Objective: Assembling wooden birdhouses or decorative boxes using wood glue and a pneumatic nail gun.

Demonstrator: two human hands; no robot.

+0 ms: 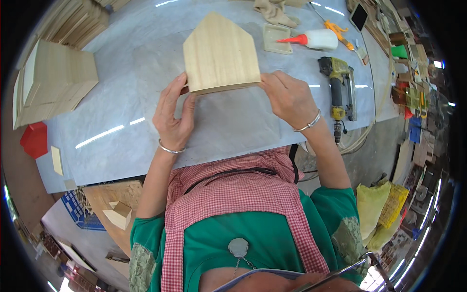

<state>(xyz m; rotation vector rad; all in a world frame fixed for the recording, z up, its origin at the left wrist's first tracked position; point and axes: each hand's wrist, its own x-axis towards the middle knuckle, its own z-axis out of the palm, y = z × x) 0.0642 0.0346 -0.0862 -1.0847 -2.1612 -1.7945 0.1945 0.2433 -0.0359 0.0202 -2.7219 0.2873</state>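
A pale house-shaped wooden piece (221, 53), its peak pointing away from me, is held over the table between both hands. Its lower edge faces me and shows some thickness; what lies behind the front face is hidden. My left hand (172, 117) grips the near left corner, thumb and fingers closed on it. At the near right corner, the bent fingers of my right hand (291, 100) pinch the same piece. A bracelet circles each wrist.
Stacked wooden panels (73, 73) stand at left, near a red house-shaped piece (35, 139). At right lie a yellow-black nail gun (336, 90), a white glue bottle (321, 40) with red nozzle over a shallow dish (270, 45), an orange-handled tool (335, 29) and a cloth glove (275, 12).
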